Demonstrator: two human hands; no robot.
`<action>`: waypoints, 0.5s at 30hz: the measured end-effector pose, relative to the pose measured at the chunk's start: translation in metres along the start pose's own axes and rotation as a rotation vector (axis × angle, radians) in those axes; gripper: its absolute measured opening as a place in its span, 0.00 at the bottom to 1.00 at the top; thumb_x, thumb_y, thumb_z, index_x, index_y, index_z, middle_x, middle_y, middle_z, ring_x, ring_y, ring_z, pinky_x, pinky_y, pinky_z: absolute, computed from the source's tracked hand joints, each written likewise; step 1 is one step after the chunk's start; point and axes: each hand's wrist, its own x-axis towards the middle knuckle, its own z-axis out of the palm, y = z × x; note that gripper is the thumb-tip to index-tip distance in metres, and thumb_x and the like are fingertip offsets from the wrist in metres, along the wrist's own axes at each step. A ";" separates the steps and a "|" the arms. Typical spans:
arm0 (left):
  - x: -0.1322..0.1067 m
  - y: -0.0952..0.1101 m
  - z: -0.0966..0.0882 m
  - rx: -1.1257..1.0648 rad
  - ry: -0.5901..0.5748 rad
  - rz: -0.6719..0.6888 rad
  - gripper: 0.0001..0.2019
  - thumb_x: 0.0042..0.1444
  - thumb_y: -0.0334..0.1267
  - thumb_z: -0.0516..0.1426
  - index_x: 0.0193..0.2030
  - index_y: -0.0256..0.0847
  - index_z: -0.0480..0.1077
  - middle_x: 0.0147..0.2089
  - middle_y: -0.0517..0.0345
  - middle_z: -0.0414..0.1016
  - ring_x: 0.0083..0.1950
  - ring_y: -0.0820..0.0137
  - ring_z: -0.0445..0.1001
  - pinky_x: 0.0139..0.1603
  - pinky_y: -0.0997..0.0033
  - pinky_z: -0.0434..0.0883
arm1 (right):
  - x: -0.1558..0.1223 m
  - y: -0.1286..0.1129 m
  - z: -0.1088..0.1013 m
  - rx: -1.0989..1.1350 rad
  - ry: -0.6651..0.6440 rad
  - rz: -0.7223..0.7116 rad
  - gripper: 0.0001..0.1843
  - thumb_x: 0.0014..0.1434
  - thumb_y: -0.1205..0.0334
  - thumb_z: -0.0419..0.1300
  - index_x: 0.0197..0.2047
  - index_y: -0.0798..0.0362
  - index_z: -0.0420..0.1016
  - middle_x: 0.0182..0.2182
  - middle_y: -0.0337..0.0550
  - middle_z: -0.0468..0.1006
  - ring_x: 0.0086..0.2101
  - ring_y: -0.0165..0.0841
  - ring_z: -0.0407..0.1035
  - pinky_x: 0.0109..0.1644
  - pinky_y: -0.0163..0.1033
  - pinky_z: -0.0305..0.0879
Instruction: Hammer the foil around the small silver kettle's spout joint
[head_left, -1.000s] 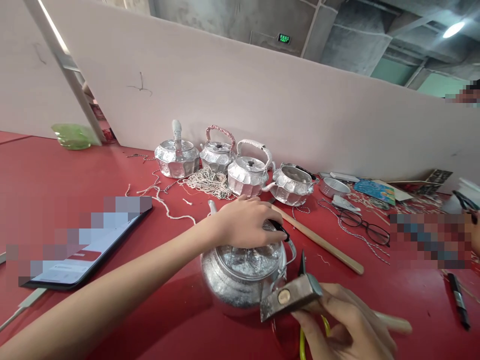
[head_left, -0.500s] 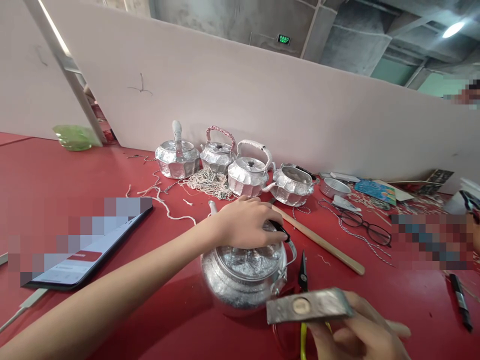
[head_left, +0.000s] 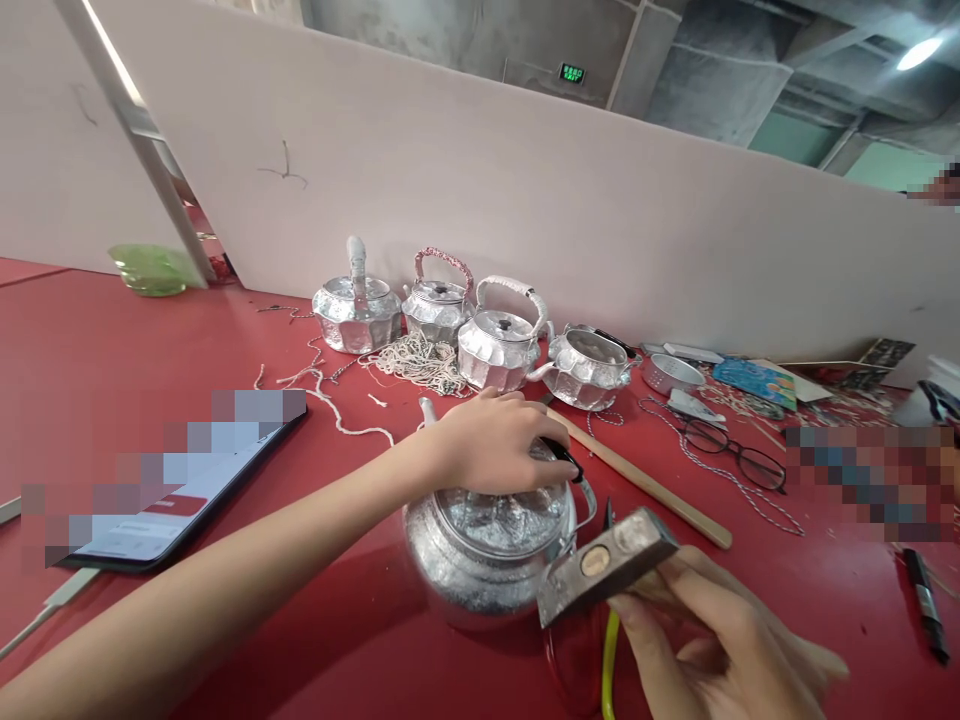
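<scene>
A silver hammered-metal kettle (head_left: 480, 570) stands upright in front of me, its spout pointing away to the left. My left hand (head_left: 510, 440) reaches across its lid, fingers wrapped round the black grip of the kettle's handle (head_left: 564, 456). In my right hand (head_left: 720, 630) is a hammer (head_left: 607, 565), gripped close to its head. The hammer head is at the kettle's right side, by the lower end of the handle; whether it touches cannot be made out. Scissors with yellow and red handles (head_left: 610, 660) lie beneath the hammer, partly hidden.
Behind stand several faceted silver kettles (head_left: 499, 350) and a heap of cord (head_left: 424, 362). A wooden-handled tool (head_left: 645, 480) lies right of my kettle, near eyeglasses (head_left: 735, 453). A phone (head_left: 187, 500) is at left, a black marker (head_left: 926, 605) at far right. A white partition (head_left: 450, 170) closes the back.
The hammer head has tilted, its right end rising, and now overlaps the kettle's right side and covers more of the scissors. My left hand keeps its hold on the handle.
</scene>
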 end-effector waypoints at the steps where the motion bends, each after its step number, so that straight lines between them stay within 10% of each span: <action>1: 0.000 0.000 0.000 0.000 -0.001 0.001 0.17 0.56 0.50 0.48 0.44 0.46 0.70 0.42 0.57 0.71 0.44 0.64 0.67 0.45 0.63 0.62 | 0.002 0.001 -0.001 0.005 -0.045 -0.032 0.09 0.47 0.66 0.62 0.33 0.60 0.69 0.25 0.40 0.71 0.24 0.24 0.66 0.25 0.29 0.64; 15: 0.000 0.000 0.000 0.000 -0.004 -0.004 0.17 0.56 0.51 0.47 0.44 0.46 0.70 0.41 0.57 0.71 0.44 0.64 0.67 0.46 0.62 0.62 | 0.006 0.000 0.000 0.030 -0.058 -0.009 0.08 0.48 0.67 0.62 0.32 0.59 0.68 0.25 0.39 0.71 0.24 0.22 0.66 0.27 0.28 0.64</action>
